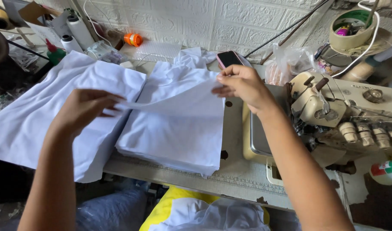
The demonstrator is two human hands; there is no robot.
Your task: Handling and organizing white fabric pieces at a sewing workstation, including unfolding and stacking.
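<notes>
Both hands, left hand (86, 109) and right hand (243, 85), pinch a white fabric piece (174, 102) stretched between them above the stacked fabric (174, 141).

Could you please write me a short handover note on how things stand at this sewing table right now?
Left hand: pinching the left end of the top white cloth piece.
Right hand: pinching its right corner, lifting it off the stack of white pieces.
Second pile of white cloth lies to the left; sewing machine to the right; phone by the wall.
Done: top piece partly raised.
Left: piece not yet at the machine.
</notes>
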